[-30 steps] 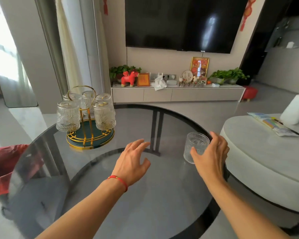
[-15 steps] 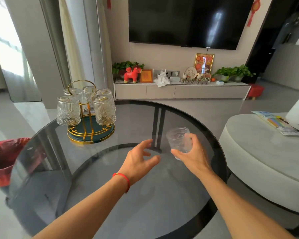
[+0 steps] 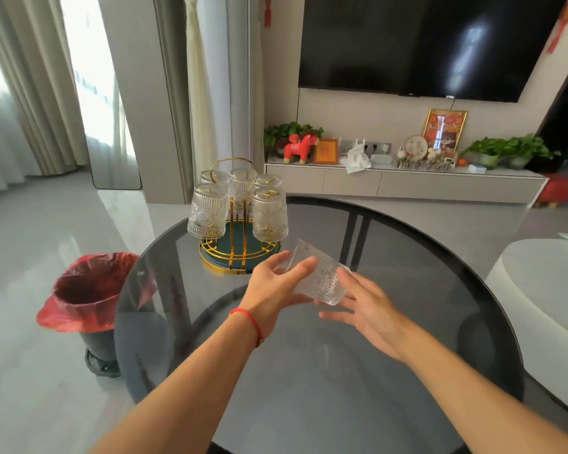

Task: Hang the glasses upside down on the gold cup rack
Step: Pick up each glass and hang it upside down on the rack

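**Glass tipped on its side between two hands**

Dark round glass table [image 3: 407, 322] fills the view, living room behind it, and all the action sits just above its middle. Left hand [image 3: 273, 290] has the loose glass [image 3: 315, 276], fingers and thumb curled around its ribbed wall. That glass lies tilted, long axis running from upper left to lower right, open mouth aimed up-left toward the rack, thick base pointing down-right at the right hand [image 3: 368, 309]. The right hand is spread, fingers loose and open, fingertips just at the base of the glass; whether they touch it I cannot tell. Just beyond, the gold cup rack [image 3: 240, 257] stands on the table's far left part with five glasses hung on it mouth-down, the nearest two [image 3: 207, 213] [image 3: 269, 214] in front. A red-lined bin [image 3: 89, 290] stands on the floor to the left.
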Available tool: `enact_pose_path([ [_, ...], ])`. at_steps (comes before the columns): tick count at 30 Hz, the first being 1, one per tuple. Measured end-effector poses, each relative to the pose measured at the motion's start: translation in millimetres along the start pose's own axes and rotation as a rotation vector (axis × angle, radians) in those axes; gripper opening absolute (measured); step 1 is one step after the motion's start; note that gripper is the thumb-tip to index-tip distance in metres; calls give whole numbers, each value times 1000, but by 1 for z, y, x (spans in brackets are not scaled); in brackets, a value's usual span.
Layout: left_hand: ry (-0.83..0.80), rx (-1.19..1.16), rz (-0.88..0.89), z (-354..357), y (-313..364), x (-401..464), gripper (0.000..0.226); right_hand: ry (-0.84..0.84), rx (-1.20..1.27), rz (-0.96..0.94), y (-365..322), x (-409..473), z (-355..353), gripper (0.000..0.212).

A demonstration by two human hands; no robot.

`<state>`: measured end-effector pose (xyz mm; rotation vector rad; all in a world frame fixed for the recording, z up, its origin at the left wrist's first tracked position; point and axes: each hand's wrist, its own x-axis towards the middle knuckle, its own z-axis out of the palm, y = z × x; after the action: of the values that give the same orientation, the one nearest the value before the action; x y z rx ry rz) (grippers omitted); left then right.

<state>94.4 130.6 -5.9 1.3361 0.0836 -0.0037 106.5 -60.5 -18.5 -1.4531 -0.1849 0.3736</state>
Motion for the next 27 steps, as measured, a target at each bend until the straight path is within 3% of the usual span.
enact_pose_path([
  [2, -48, -24, -12, -12, 4, 5, 79, 22, 48, -62, -3, 10, 10, 47],
  [4, 5, 71, 2, -30, 5, 7, 71, 96, 3, -130, -12, 21, 23, 42],
  [7, 165, 523, 149, -73, -9, 17, 62, 261, -238, -224, -40, 40, 48, 53],
  [9, 175, 858, 252, -96, -24, 28, 54, 357, -470, -313, -64, 52, 68, 60],
  [13, 205, 1305, 317, -102, -41, 45, 67, 439, -849, -494, -105, 74, 104, 82],
  [20, 170, 1401, 293, -104, -49, 48, 78, 488, -1023, -551, -123, 103, 144, 78],
  [27, 179, 1462, 288, -104, -54, 46, 82, 426, -1202, -526, -121, 140, 163, 75],
])
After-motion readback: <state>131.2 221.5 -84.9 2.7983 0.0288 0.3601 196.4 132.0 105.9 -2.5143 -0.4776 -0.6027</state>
